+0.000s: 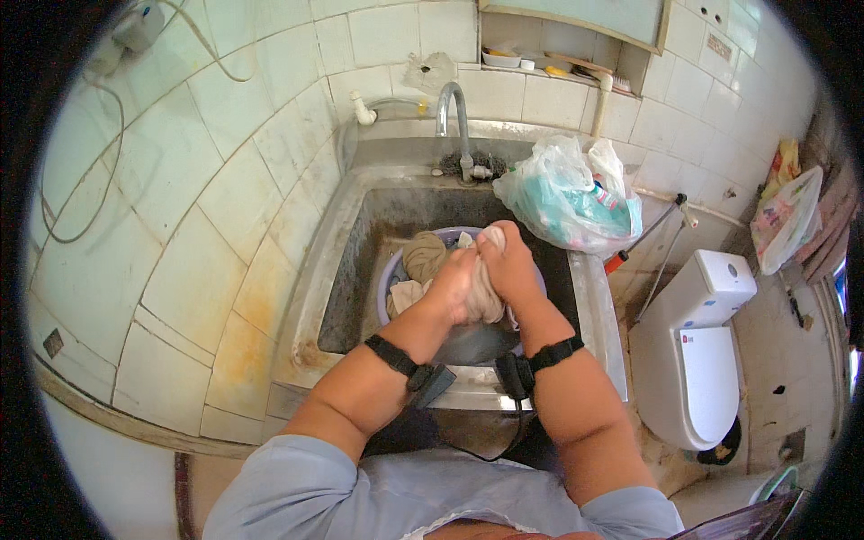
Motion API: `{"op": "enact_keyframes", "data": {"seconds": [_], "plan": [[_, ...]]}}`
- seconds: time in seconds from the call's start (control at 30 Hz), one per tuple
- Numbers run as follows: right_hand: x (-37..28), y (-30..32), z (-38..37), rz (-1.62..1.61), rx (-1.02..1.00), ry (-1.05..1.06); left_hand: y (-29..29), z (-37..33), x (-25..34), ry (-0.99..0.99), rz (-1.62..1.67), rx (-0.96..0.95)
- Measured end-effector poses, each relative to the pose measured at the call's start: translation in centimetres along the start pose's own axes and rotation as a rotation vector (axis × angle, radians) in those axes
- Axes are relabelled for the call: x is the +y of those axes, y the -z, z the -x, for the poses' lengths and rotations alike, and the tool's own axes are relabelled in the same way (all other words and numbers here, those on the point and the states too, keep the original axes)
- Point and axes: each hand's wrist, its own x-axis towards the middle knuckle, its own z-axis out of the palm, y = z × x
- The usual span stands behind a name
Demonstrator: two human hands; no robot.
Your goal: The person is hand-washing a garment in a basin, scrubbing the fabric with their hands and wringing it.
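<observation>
Both my hands are closed on a wet-looking beige cloth (pixel 484 295) above a purple basin (pixel 389 274) in the metal sink. My left hand (pixel 454 288) grips the cloth's left side. Higher up and to the right, my right hand (pixel 511 265) is wrapped round its upper part, with a pale bit showing at the top of the fist. More beige and brownish fabric (pixel 425 256) lies bunched in the basin, left of my hands. My forearms hide the basin's near side, and what kind of garment the cloth is cannot be made out.
A curved metal faucet (pixel 452 99) rises behind the sink (pixel 346 270). On the sink's right back corner sits a plastic bag (pixel 567 193) with turquoise contents. A white toilet (pixel 697 360) stands to the right, and a tiled wall (pixel 207 216) closes the left side.
</observation>
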Motion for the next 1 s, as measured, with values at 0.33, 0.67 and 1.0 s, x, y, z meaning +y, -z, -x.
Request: {"op": "enact_keyframes", "data": {"seconds": [0.33, 0.67, 1.0], "plan": [[1.2, -0.6, -0.6, 0.105, -0.063, 0.018, 1.9, -2.0, -1.8, -0.038, 0.196, -0.032], [5.2, -1.2, -1.7, -0.332, -0.025, -0.373, 4.6, -4.7, -2.3, -0.205, 0.303, -0.097], [1.0, -0.4, -0.2, -0.102, -0.356, -0.143, 3.7, -3.3, -0.1, -0.437, 0.273, 0.237]]}}
